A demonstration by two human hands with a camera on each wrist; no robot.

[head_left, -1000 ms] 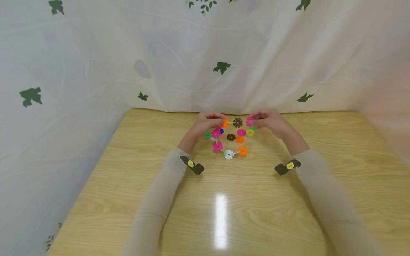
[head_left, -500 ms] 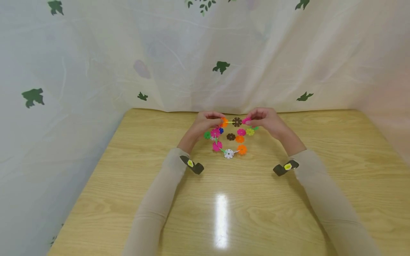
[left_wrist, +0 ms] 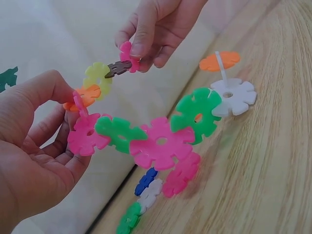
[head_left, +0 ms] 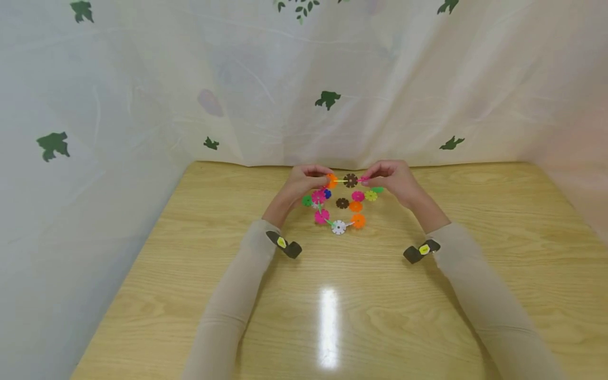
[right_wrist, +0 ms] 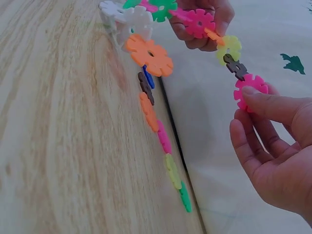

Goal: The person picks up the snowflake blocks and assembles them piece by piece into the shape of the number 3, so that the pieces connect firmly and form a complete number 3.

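My left hand [head_left: 306,183] pinches an orange notched flower disc [left_wrist: 87,97] in a chain of slotted plastic discs. One side of the chain runs through a yellow disc [left_wrist: 98,80] to a brown disc [head_left: 350,180]. My right hand [head_left: 395,182] pinches a pink disc [right_wrist: 250,92] between thumb and fingers, its edge meeting the brown disc. On the chain's other side hang pink [left_wrist: 162,141], green [left_wrist: 197,114] and white [left_wrist: 236,96] discs, ending in an orange disc [right_wrist: 148,54].
Behind the chain, a row of loose discs lies on the wooden table [head_left: 342,279], among them brown [head_left: 342,203], yellow [head_left: 371,196] and green [head_left: 307,200] ones. A pale patterned curtain [head_left: 266,105] hangs along the table's back edge.
My right hand has moved left, bringing the pink disc against the brown one and turning it edge-on. My left hand has stayed almost still, holding the chain.
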